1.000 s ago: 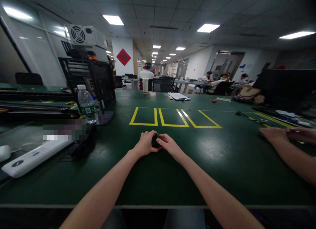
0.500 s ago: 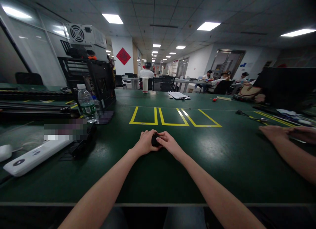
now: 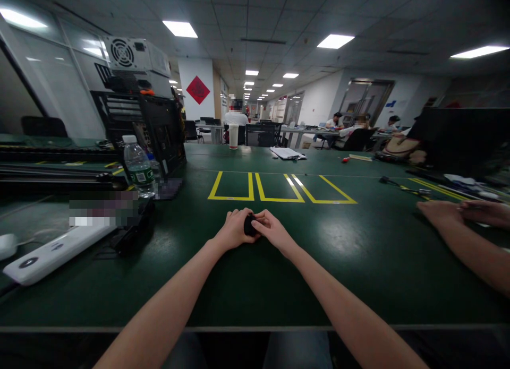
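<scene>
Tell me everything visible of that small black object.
The small black object is held between the left hand and right hand, which hide much of it. It shows a dark, rounded edge; parts and material are unclear. It is nearer the camera than the yellow tape outlines; contact with the green table is unclear.

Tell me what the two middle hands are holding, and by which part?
A small black object, gripped around its left side by the left hand and at its right edge by the right hand.
</scene>
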Motion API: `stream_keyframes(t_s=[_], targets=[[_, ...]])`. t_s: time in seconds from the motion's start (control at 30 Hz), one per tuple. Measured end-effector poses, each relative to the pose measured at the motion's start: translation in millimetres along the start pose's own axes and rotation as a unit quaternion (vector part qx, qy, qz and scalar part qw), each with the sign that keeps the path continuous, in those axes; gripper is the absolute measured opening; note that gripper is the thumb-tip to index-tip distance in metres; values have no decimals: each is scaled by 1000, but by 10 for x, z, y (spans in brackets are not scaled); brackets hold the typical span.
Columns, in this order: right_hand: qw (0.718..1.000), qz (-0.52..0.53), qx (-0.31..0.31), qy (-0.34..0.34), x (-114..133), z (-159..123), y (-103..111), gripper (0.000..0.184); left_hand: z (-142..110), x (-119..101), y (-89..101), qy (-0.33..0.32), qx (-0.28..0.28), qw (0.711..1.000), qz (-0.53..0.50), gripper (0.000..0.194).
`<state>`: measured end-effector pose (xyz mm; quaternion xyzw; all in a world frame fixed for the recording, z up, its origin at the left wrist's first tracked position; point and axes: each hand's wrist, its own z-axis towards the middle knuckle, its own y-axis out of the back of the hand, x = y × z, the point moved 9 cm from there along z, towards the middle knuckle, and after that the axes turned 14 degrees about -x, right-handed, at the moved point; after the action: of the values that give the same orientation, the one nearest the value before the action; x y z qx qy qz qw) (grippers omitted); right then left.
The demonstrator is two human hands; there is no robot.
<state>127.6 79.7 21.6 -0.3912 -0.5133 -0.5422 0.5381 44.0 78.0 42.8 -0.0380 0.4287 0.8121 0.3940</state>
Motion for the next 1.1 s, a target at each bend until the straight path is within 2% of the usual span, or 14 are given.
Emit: stream_keyframes(t_s=[0.17, 0.4, 0.57, 0.77, 0.9, 1.1], targets=[[999, -19, -12, -36, -101, 37, 25, 31, -3, 7, 0, 10, 5, 1000, -4, 54], [999, -4, 30, -20, 5, -47, -9, 30, -10, 16, -3, 19, 17, 1000, -3, 52], [1000, -5, -2, -9, 12, -24, 19, 25, -4, -2, 5, 13, 12, 1000, -7, 53], [999, -18, -20, -43, -104, 25, 53, 30, -9, 1, 7, 23, 17, 1000, -8, 51], [1000, 6, 19, -20, -50, -5, -3, 27, -5, -7, 9, 8, 10, 1000, 6, 52], [1000, 13, 5, -5, -1, -16, 8, 26, 3, -1, -12, 8, 9, 1000, 12, 53]])
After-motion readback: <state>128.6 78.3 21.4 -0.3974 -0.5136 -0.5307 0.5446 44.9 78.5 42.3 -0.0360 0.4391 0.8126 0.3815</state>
